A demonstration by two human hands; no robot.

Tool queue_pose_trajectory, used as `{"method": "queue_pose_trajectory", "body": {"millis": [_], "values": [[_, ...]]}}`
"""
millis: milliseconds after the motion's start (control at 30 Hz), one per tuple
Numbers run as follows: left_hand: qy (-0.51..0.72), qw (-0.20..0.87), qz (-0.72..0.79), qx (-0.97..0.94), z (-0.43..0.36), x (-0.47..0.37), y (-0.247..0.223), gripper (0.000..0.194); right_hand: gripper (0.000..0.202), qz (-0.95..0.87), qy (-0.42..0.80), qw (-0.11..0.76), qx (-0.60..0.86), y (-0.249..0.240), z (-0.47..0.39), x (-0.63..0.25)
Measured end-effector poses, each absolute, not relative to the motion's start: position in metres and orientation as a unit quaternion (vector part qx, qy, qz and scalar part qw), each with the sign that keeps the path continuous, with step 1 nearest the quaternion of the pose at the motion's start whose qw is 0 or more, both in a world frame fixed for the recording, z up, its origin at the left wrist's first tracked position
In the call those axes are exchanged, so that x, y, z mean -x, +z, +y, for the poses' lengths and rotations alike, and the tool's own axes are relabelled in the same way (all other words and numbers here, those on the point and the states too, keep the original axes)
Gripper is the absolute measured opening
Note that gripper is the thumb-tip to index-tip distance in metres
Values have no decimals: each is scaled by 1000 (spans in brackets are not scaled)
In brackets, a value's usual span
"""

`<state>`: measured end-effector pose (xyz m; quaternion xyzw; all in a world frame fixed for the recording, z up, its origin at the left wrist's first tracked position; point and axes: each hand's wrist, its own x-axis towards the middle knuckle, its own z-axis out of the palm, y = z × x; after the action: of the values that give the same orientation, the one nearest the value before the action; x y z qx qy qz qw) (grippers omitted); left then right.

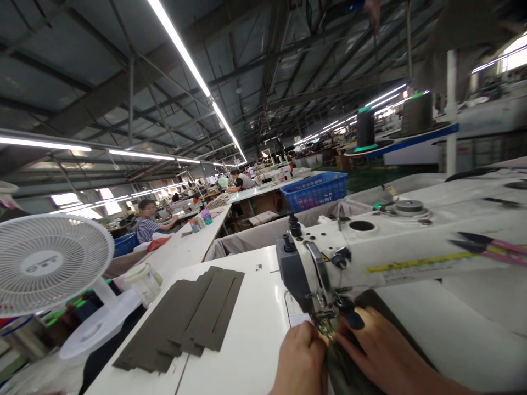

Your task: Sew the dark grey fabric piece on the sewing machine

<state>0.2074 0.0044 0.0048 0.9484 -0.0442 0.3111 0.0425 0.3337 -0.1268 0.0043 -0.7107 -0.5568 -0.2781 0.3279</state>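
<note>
A white sewing machine (304,263) stands on the white table, its needle area lit near the bottom centre. Just left of the needle, my left hand (302,354) has its fingers bent and pressed together at the edge of dark olive fabric (343,365). On the right side of the needle, my right hand (379,340) rests on that fabric, fingers extended toward the presser foot. The fabric passes beneath both hands and shows again behind the right one. Overlapping flat olive pieces (185,318) lie on the table to the left.
A white fan (45,263) stands at the far left. Behind the machine is a blue basket (315,192). Scissors (489,247) and a yellow tape (420,262) are on the machine arm. Thread cones (365,129) stand at upper right. Two people sit at tables farther back.
</note>
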Motion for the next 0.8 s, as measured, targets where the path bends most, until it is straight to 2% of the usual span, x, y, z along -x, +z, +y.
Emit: {"method": "queue_pose_trajectory", "body": {"millis": [67,200,267,433,567,667,800], "values": [[333,36,-55,-941,4,-207,7,17,26,-554,-232,335,726,4,-127,-335],[359,30,-64,-931,4,-208,9,18,21,-539,-59,340,768,12,-126,-335],[361,35,-62,-930,5,-209,8,17,21,-515,-22,339,787,16,-125,-334],[381,50,-62,-921,5,-211,4,12,22,-494,-37,339,800,15,-120,-333],[415,58,-93,-903,3,-211,6,16,23,-493,-121,334,794,5,-118,-333],[404,58,-117,-905,2,-209,12,24,22,-485,-194,298,799,1,-119,-330],[337,60,-113,-933,1,-205,20,23,18,-453,-167,232,844,9,-118,-326]]}}
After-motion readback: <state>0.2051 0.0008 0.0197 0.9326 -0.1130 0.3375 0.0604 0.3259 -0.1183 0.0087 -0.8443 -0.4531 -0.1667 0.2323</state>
